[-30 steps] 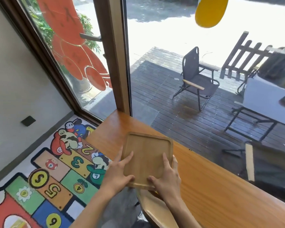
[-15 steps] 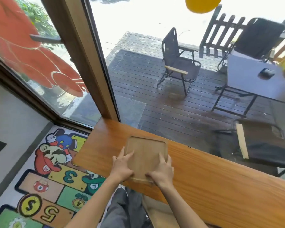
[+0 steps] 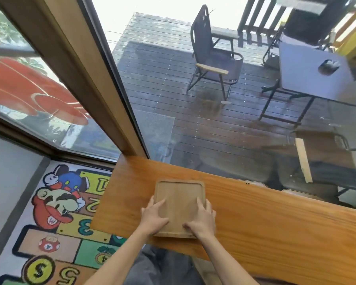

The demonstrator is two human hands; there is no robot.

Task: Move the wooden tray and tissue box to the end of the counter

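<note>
A pale square wooden tray (image 3: 179, 199) with a shallow rim lies flat on the orange-brown wooden counter (image 3: 265, 225), close to the counter's left end. My left hand (image 3: 154, 217) grips the tray's near left corner, thumb inside the rim. My right hand (image 3: 200, 220) grips the near right corner the same way. The tray's near edge sits close to the counter's front edge. No tissue box is in view.
The counter's left end (image 3: 103, 200) drops off to a colourful cartoon floor mat (image 3: 56, 212). A large window (image 3: 214, 120) and its wooden frame post (image 3: 95, 79) run along the counter's far side. Outside stand a folding chair (image 3: 210, 56) and a table (image 3: 310, 75).
The tray has come down from a tilted, lifted position to lie flat on the counter near its left end. Both hands stayed on its near corners while my view tipped further downward.
</note>
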